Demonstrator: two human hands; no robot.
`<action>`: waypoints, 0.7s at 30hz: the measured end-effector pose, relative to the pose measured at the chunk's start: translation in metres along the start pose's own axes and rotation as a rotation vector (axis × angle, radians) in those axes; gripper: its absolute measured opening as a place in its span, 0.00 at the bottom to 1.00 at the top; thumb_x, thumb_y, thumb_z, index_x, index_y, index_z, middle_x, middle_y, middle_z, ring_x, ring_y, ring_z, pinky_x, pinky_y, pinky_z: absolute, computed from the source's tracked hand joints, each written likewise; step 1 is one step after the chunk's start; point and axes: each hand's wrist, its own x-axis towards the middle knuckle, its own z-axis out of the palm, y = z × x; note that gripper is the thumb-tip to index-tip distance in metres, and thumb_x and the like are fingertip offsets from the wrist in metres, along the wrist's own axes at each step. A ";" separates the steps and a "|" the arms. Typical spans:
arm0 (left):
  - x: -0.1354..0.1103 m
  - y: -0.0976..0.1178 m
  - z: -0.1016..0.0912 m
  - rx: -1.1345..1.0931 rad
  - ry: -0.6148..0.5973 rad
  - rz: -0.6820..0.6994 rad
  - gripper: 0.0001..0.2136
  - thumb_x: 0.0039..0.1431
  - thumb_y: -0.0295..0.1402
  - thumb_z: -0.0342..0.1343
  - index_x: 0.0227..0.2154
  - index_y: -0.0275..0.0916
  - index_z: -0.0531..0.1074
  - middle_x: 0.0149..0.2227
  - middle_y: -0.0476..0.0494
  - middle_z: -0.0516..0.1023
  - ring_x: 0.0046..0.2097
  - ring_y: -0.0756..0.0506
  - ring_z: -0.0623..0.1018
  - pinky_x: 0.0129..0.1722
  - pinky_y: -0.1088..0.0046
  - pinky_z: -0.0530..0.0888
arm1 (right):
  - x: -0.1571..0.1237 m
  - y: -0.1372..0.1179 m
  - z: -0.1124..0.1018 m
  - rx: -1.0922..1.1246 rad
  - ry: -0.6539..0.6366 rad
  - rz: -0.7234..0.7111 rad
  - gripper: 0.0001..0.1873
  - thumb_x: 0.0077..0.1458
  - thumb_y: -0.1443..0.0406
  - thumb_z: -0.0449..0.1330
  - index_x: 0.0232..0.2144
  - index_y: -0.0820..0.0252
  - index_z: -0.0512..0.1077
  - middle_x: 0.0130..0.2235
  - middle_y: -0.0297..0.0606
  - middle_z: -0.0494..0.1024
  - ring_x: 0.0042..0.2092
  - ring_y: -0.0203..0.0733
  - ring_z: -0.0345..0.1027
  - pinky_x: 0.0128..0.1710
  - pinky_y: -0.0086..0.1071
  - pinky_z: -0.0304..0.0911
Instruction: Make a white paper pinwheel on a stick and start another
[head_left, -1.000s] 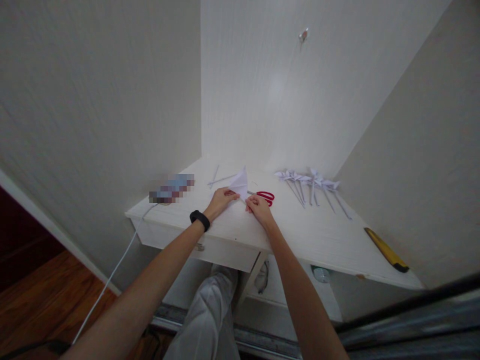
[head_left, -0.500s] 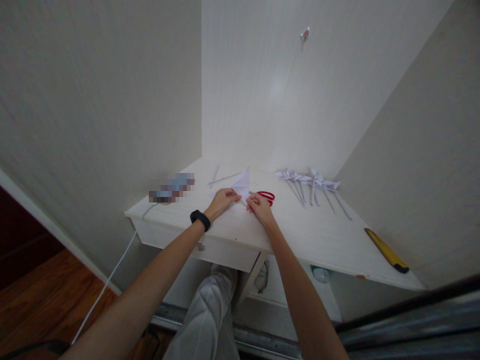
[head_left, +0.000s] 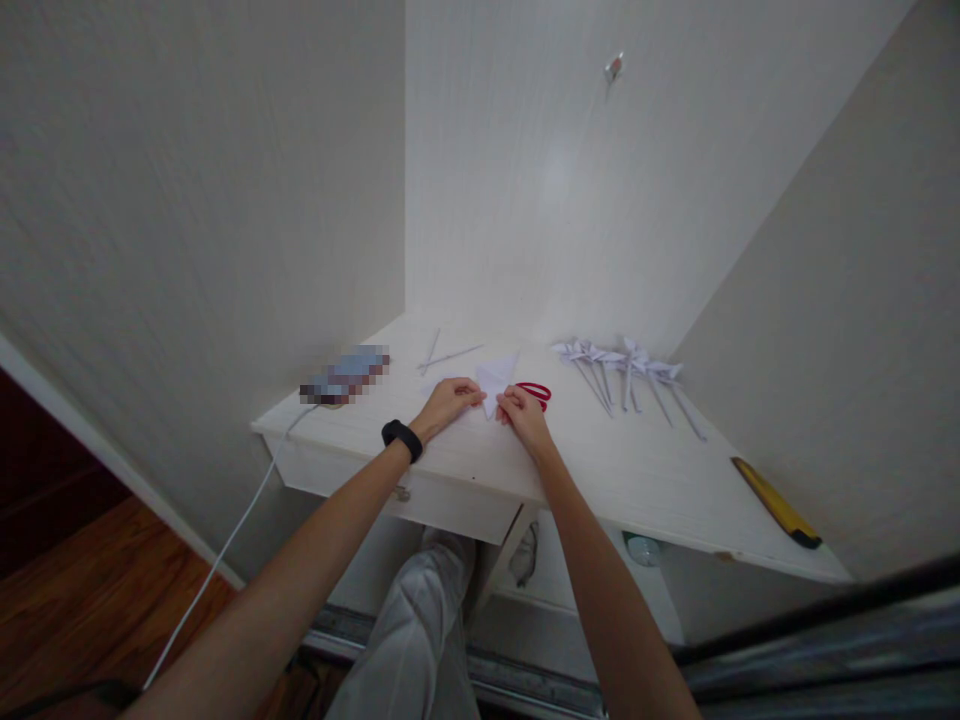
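Observation:
A small folded sheet of white paper [head_left: 495, 378] stands between my hands above the desk, its lower end narrowing to a point. My left hand [head_left: 452, 398], with a black band on the wrist, pinches the paper's left edge between thumb and fingers. On the other side, my right hand [head_left: 520, 410] pinches its right edge. Red-handled scissors [head_left: 535, 392] lie just behind my right hand, their blades hidden by paper and fingers. Thin rolled paper sticks [head_left: 450, 355] rest beyond my left hand. Another pale flat piece by the left fingers is hard to make out.
Folded paper pinwheels on sticks [head_left: 628, 362] lie at the back right of the white desk [head_left: 600, 470]. A yellow and black tool [head_left: 776, 502] rests along the right edge. On the left is a blurred phone-like device [head_left: 346, 376] with a white cable [head_left: 225, 560].
The paper has turned between my fingers: its upright tip now leans right and its lower point shows between the hands. My right hand has shifted slightly right.

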 end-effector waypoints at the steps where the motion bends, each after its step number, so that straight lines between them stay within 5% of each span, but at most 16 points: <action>1: 0.000 0.000 0.000 0.003 0.004 -0.004 0.08 0.45 0.35 0.58 0.22 0.35 0.71 0.22 0.48 0.73 0.28 0.50 0.71 0.34 0.72 0.67 | 0.000 0.000 0.000 0.000 0.009 -0.003 0.12 0.48 0.57 0.57 0.22 0.57 0.61 0.18 0.30 0.69 0.19 0.33 0.60 0.21 0.27 0.56; 10: 0.001 -0.001 0.000 -0.024 0.027 0.001 0.08 0.45 0.36 0.58 0.23 0.35 0.72 0.24 0.47 0.74 0.29 0.50 0.71 0.35 0.72 0.67 | -0.002 0.000 0.000 -0.008 0.013 0.010 0.13 0.47 0.58 0.58 0.21 0.58 0.61 0.18 0.31 0.70 0.19 0.32 0.60 0.22 0.27 0.56; 21: 0.000 -0.011 0.002 0.088 -0.126 -0.005 0.10 0.45 0.38 0.57 0.22 0.35 0.71 0.23 0.49 0.71 0.28 0.50 0.69 0.28 0.76 0.63 | -0.001 0.000 -0.001 -0.029 0.029 -0.019 0.14 0.48 0.55 0.57 0.21 0.57 0.60 0.19 0.32 0.71 0.20 0.33 0.60 0.22 0.27 0.57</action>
